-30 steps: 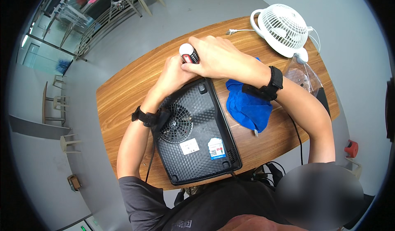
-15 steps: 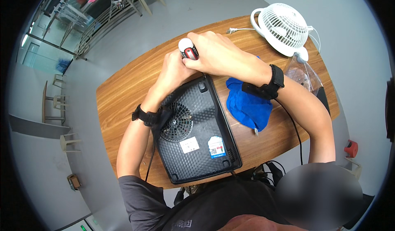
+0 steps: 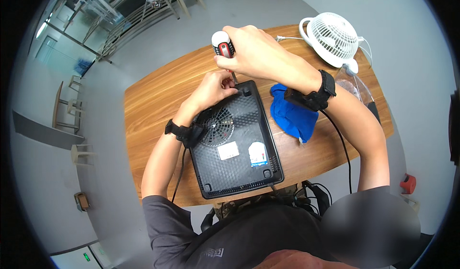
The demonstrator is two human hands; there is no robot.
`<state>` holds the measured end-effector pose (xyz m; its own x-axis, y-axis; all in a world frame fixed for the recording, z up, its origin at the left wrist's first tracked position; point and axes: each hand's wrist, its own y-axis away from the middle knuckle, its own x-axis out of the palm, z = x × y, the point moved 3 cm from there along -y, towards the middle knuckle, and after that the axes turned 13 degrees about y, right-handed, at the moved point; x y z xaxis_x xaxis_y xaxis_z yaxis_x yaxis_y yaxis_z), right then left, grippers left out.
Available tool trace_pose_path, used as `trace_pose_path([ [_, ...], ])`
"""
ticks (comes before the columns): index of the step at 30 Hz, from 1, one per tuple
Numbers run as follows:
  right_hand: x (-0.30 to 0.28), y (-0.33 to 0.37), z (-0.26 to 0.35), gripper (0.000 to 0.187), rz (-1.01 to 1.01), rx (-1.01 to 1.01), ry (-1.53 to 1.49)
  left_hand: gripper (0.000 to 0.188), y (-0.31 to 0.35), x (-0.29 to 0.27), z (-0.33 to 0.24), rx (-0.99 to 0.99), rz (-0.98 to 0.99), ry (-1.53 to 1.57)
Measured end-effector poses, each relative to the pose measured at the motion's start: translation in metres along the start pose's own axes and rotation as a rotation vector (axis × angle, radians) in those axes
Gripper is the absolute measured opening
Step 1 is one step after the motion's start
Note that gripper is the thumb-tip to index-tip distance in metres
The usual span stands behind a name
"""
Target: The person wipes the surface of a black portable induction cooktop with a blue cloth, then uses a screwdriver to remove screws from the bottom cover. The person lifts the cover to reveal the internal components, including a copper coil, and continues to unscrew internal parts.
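Observation:
A black flat appliance (image 3: 235,144) lies underside up on the wooden table (image 3: 153,106), its round fan grille and two stickers showing. My right hand (image 3: 254,53) grips a screwdriver (image 3: 224,46) with a red, white and black handle, held upright over the appliance's far edge. My left hand (image 3: 213,89) rests on that far edge, fingers pinched around the screwdriver's shaft near the tip. Both wrists wear black bands with cables.
A blue cloth (image 3: 292,113) lies right of the appliance. A white desk fan (image 3: 333,36) stands at the table's far right corner, with a clear plastic bag (image 3: 357,87) beside it. Chairs and racks stand on the grey floor beyond.
My right hand with the screwdriver has shifted slightly, and the handle now stands more upright over the appliance's far edge. My left hand stays at the shaft.

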<state>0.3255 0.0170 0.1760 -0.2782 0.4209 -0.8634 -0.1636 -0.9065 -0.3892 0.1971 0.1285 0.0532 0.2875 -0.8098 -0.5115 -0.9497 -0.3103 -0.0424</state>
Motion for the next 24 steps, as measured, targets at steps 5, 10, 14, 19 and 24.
trace_pose_path([
  [5,0.004,0.001,0.028,0.032,-0.017,-0.053,-0.001,0.018,0.03,-0.004,-0.012,-0.068,-0.039,-0.028],
  [10,0.0,0.003,0.068,0.037,-0.021,-0.11,0.009,0.014,0.074,-0.021,-0.015,-0.048,-0.102,-0.104],
  [14,-0.002,0.008,0.101,0.034,-0.024,-0.143,-0.036,0.015,0.131,-0.056,-0.001,0.009,-0.132,-0.297],
  [19,0.007,0.016,0.134,0.032,0.069,-0.181,-0.092,0.015,0.233,-0.089,0.028,-0.256,-0.195,-0.253],
  [24,0.01,0.022,0.154,0.026,0.111,-0.198,0.042,0.012,0.301,-0.077,0.057,-0.467,-0.19,-0.206],
])
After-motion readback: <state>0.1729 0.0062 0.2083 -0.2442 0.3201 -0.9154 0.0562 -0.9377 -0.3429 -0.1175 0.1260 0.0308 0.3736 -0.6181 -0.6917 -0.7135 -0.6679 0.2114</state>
